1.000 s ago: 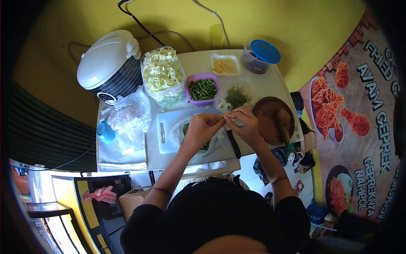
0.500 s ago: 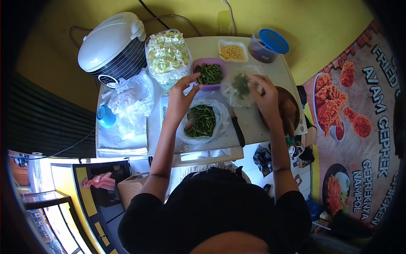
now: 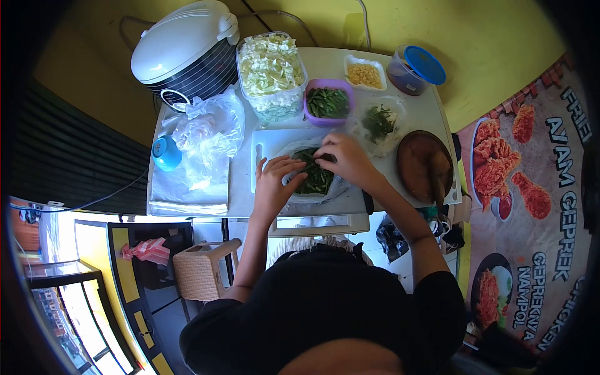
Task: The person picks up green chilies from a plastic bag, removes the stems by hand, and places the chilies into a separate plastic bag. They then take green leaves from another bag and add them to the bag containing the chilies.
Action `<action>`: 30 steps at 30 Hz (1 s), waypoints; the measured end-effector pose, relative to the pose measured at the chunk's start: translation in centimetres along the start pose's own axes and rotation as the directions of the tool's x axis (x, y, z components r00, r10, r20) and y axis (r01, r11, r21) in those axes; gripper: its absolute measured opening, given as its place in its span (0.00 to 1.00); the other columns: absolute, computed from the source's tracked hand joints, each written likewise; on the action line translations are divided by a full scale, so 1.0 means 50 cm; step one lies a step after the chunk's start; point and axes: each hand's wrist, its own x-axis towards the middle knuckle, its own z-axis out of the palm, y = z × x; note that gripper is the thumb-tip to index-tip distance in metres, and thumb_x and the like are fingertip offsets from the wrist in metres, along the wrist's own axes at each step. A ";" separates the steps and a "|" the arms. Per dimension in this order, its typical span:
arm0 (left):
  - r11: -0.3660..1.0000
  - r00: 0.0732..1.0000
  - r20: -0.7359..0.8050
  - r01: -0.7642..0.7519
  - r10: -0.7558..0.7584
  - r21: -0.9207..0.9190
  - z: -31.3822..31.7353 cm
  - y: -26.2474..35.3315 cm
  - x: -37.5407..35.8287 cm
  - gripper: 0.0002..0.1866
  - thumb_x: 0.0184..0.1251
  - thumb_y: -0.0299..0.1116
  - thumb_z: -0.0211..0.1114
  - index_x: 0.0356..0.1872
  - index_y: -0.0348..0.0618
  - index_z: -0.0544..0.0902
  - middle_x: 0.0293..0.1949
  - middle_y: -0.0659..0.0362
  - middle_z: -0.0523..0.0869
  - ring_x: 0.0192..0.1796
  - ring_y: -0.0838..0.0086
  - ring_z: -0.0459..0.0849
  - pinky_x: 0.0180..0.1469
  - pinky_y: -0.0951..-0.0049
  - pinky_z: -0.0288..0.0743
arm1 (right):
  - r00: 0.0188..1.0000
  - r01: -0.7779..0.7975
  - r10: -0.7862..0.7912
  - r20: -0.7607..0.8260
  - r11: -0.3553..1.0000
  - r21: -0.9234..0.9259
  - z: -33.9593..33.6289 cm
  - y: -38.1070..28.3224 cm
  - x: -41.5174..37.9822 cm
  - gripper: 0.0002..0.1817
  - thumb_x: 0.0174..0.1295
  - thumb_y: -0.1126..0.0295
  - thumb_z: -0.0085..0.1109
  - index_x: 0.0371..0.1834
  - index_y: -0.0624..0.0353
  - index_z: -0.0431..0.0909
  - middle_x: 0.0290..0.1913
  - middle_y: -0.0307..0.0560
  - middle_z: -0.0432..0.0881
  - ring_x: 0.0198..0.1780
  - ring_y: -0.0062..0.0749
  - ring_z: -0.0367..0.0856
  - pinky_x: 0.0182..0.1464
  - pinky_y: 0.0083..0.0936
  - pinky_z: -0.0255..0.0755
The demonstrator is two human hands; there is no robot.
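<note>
Both hands work at the bag of green beans (image 3: pixel 314 178) on the cutting board (image 3: pixel 269 145), left hand (image 3: pixel 275 184) resting loose-fingered on its edge, right hand (image 3: pixel 345 159) pinching into the beans, likely picking some out for trimming; the wall poster (image 3: pixel 537 187) reads "AYAM GEPREK".

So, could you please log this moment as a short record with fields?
left hand: on the edge of the clear bag of green beans
right hand: reaching into the green beans
under the bag: white cutting board
behind: purple bowl, cabbage tub
right side: brown mortar
</note>
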 end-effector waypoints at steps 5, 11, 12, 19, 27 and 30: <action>0.996 0.998 -0.064 0.029 -0.024 0.088 0.022 0.015 0.015 0.09 0.55 0.40 0.69 0.35 0.51 0.88 0.37 0.64 0.86 0.50 0.68 0.80 0.66 0.56 0.57 | 0.996 -0.027 0.021 0.083 0.997 0.075 0.002 0.012 0.003 0.07 0.52 0.65 0.66 0.30 0.55 0.84 0.36 0.41 0.76 0.43 0.39 0.76 0.47 0.34 0.67; 0.998 0.998 -0.048 0.049 -0.050 -0.033 0.011 0.005 0.023 0.07 0.57 0.36 0.68 0.34 0.47 0.87 0.33 0.61 0.86 0.45 0.64 0.82 0.65 0.57 0.60 | 0.998 -0.065 0.069 -0.001 0.939 0.338 -0.026 0.005 -0.004 0.05 0.53 0.71 0.66 0.31 0.58 0.83 0.34 0.44 0.79 0.39 0.37 0.77 0.42 0.30 0.70; 0.999 0.998 -0.048 0.042 -0.043 -0.032 0.007 0.004 0.023 0.07 0.57 0.36 0.68 0.34 0.47 0.87 0.33 0.61 0.86 0.45 0.64 0.82 0.65 0.57 0.60 | 0.996 -0.066 0.082 -0.030 0.928 0.366 -0.033 0.005 -0.010 0.05 0.55 0.72 0.66 0.33 0.59 0.82 0.35 0.43 0.80 0.39 0.33 0.77 0.43 0.27 0.70; 0.815 0.963 -0.045 0.198 -0.264 -0.545 -0.013 0.040 0.037 0.07 0.65 0.29 0.64 0.41 0.40 0.83 0.37 0.56 0.88 0.43 0.70 0.85 0.52 0.70 0.73 | 0.992 -0.092 0.120 -0.027 0.870 0.484 -0.070 -0.023 -0.036 0.05 0.58 0.74 0.64 0.35 0.61 0.79 0.38 0.41 0.80 0.41 0.26 0.76 0.46 0.24 0.69; 0.486 0.906 0.420 0.389 -0.048 -0.783 0.029 0.050 0.039 0.15 0.70 0.33 0.61 0.51 0.33 0.81 0.39 0.61 0.85 0.41 0.81 0.81 0.47 0.79 0.74 | 0.994 0.045 -0.022 -0.107 0.975 0.219 -0.086 -0.046 -0.060 0.06 0.56 0.75 0.65 0.35 0.60 0.79 0.39 0.45 0.79 0.42 0.32 0.77 0.46 0.25 0.70; 0.482 0.901 0.429 0.402 -0.058 -0.779 0.031 0.059 0.045 0.15 0.69 0.33 0.61 0.50 0.33 0.81 0.38 0.61 0.86 0.41 0.81 0.81 0.47 0.79 0.74 | 0.991 -0.010 0.042 -0.127 0.970 0.241 -0.085 -0.045 -0.078 0.06 0.56 0.75 0.65 0.35 0.60 0.79 0.40 0.45 0.78 0.43 0.32 0.78 0.47 0.25 0.70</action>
